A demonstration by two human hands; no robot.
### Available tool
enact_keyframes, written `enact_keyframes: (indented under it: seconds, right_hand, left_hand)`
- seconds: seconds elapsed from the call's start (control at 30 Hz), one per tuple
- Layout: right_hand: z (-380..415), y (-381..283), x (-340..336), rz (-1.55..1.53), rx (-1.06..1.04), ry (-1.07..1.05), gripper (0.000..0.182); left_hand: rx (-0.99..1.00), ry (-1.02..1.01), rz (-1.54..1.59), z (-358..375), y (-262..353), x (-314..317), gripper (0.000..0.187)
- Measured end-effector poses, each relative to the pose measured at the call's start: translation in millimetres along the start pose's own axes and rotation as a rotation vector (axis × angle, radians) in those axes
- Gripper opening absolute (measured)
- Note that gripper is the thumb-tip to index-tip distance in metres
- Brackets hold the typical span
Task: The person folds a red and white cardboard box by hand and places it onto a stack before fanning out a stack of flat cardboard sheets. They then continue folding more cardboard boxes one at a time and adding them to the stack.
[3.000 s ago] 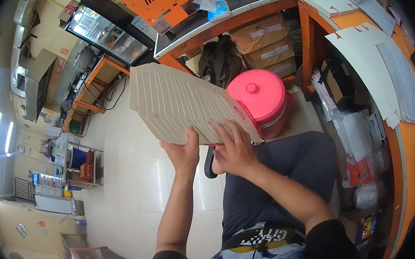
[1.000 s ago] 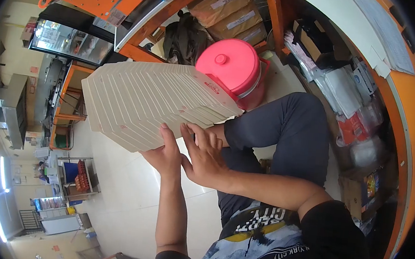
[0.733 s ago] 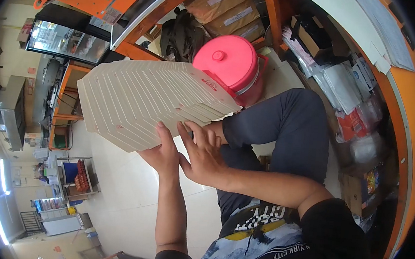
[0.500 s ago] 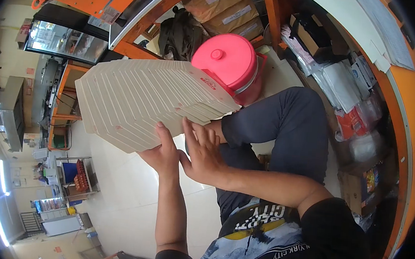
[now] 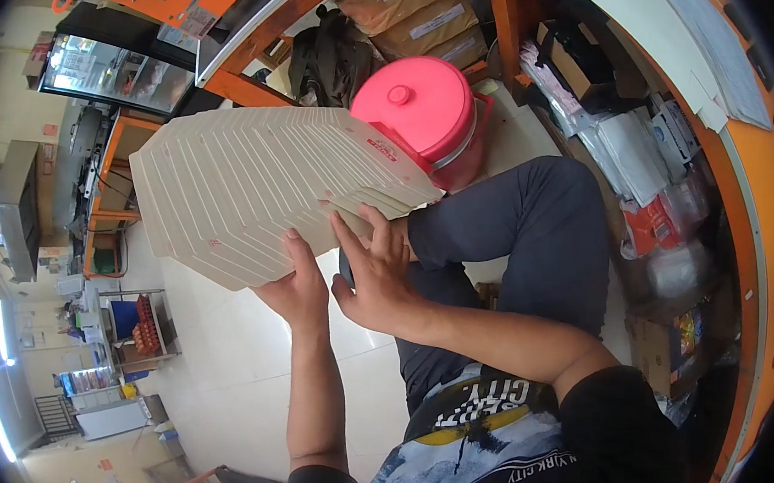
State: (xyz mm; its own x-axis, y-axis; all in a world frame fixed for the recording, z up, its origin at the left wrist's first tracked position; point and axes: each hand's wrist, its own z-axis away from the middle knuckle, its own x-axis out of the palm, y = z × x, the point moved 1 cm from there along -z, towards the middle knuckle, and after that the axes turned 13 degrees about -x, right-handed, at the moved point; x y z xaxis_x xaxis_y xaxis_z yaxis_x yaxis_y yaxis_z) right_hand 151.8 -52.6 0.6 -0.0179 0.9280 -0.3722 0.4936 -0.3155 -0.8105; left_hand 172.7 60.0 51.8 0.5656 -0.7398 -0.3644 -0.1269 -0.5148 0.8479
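A fanned stack of flat grey-beige cardboard sheets point(image 5: 254, 184) with small red print spreads in front of me, its edges stepped in overlapping rows. My left hand point(image 5: 298, 291) grips the stack's near edge, thumb on top and the other fingers hidden beneath. Over the near right part of the sheets is my right hand point(image 5: 377, 273). Its index finger stretches out onto the top face, and the rest of its fingers are bent but apart, with nothing visibly held in them.
Just behind the stack stands a pink lidded bucket point(image 5: 417, 106). My bent leg point(image 5: 536, 218) is to the right. Plastic-wrapped packs point(image 5: 634, 157) lie under the white-topped counter point(image 5: 649, 30). Cardboard boxes point(image 5: 416, 9) sit at the back, and a rack with egg trays point(image 5: 148, 326) stands left.
The view has shifted slightly, so the stack sits a little further up and left. My right index finger has slid a little across the sheets; my left hand keeps its grip.
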Motion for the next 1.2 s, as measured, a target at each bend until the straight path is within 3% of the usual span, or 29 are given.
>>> enact_keyframes:
  seconds: [0.1,0.23,0.5,0.7,1.1,1.2]
  right_hand:
    - [1,-2,-4,-0.02,0.042,-0.126,0.088]
    - [15,3,6,-0.068,0.064,-0.063,0.092]
    - [18,33,16,-0.083,0.066,0.051,0.091]
    - [23,35,13,-0.065,0.128,-0.071,0.089]
    - [29,35,16,0.034,0.047,-0.102,0.087]
    - [28,35,13,-0.046,0.136,-0.127,0.091]
  left_hand:
    - [0.051,0.021,-0.041,2,5,2,0.08]
    - [0.068,0.023,-0.141,5,7,0,0.076]
    - [-0.023,-0.013,0.045,13,-3,-6,0.079]
    - [-0.034,0.025,0.049,19,-12,-11,0.079]
    - [-0.057,0.056,0.052,27,-15,-15,0.079]
    - [-0.058,0.056,0.016,26,-19,-18,0.083]
